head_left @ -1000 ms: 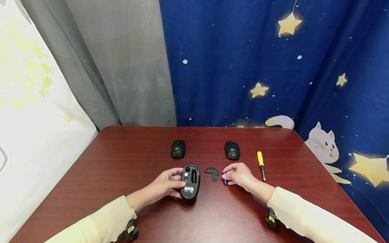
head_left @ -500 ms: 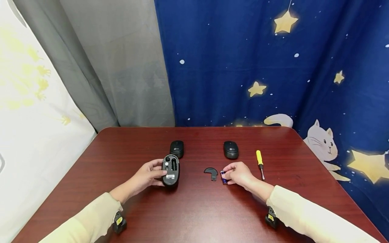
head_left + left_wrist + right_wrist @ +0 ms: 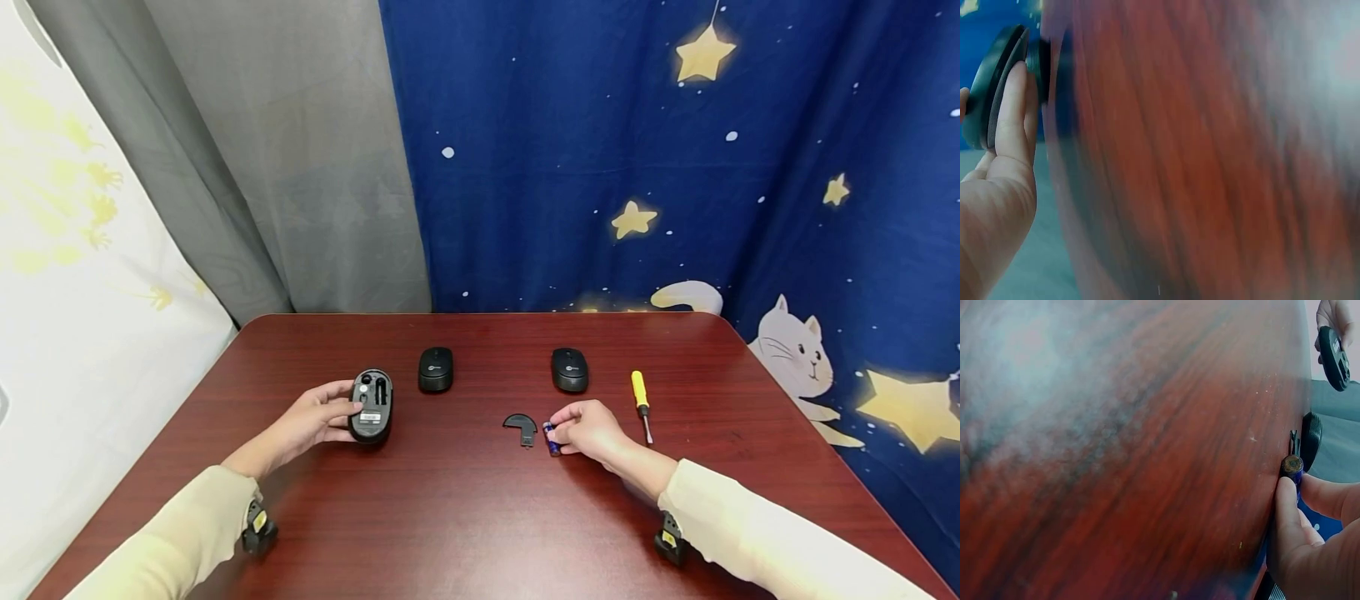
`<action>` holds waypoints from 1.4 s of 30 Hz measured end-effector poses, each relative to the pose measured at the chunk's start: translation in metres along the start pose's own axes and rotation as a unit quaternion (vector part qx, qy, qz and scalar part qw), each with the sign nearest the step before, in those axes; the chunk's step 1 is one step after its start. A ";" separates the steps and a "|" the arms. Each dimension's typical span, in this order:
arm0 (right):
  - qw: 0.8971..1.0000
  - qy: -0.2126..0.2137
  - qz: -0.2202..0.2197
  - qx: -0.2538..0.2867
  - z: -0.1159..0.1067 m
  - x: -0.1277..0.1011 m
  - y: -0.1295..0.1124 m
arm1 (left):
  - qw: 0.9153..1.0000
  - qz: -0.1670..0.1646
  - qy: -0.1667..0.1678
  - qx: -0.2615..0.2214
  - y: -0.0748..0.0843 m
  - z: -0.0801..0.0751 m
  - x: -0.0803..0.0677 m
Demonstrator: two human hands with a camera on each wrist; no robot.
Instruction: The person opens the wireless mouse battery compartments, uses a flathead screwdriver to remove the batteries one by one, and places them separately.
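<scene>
My left hand (image 3: 311, 421) grips a black computer mouse (image 3: 371, 408) by its left side, its underside turned toward me and the battery slot open with nothing in it. In the left wrist view that mouse (image 3: 1000, 84) is seen edge-on between thumb and fingers, above the table. My right hand (image 3: 588, 432) pinches a blue battery (image 3: 552, 438) at the table's surface; one end of the battery (image 3: 1292, 465) shows in the right wrist view. Just left of the battery lies a black battery cover (image 3: 522, 428), flat on the table.
Two more black mice stand upright farther back, a left mouse (image 3: 436, 369) and a right mouse (image 3: 570, 370). A screwdriver (image 3: 641, 404) with a yellow handle lies right of my right hand. The dark red table (image 3: 450, 517) ends at a curtain (image 3: 525, 167).
My left hand has carried the mouse leftward and slightly away, from beside the battery cover to the table's left part. My right hand stays at the battery.
</scene>
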State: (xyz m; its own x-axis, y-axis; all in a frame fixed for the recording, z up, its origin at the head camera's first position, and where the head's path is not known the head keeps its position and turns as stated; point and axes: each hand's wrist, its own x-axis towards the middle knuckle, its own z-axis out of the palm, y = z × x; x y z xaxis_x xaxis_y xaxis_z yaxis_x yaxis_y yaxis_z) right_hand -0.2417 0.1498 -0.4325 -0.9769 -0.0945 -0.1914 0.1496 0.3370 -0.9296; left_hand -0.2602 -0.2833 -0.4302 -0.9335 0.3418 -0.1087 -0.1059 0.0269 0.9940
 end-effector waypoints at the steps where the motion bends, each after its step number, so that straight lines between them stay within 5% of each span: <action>1: 1.000 0.000 0.000 0.000 0.000 0.000 0.000 | 1.000 -0.001 0.002 0.001 0.001 -0.004 -0.001; 24: 1.000 -0.004 0.000 -0.003 0.000 0.000 0.000 | 0.991 -0.026 0.112 0.072 0.004 -0.079 -0.024; 42: 1.000 0.000 -0.004 -0.002 0.001 -0.002 0.000 | 0.978 -0.042 0.163 0.119 -0.001 -0.095 -0.029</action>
State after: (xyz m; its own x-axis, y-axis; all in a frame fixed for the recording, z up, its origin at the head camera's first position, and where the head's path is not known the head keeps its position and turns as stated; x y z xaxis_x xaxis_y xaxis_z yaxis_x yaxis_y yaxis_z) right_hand -0.2396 0.1495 -0.4326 -0.9781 -0.0961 -0.1844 0.1418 0.3400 -0.9297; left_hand -0.2656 -0.3822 -0.4291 -0.9887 0.0118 -0.1493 -0.1404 0.2732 0.9516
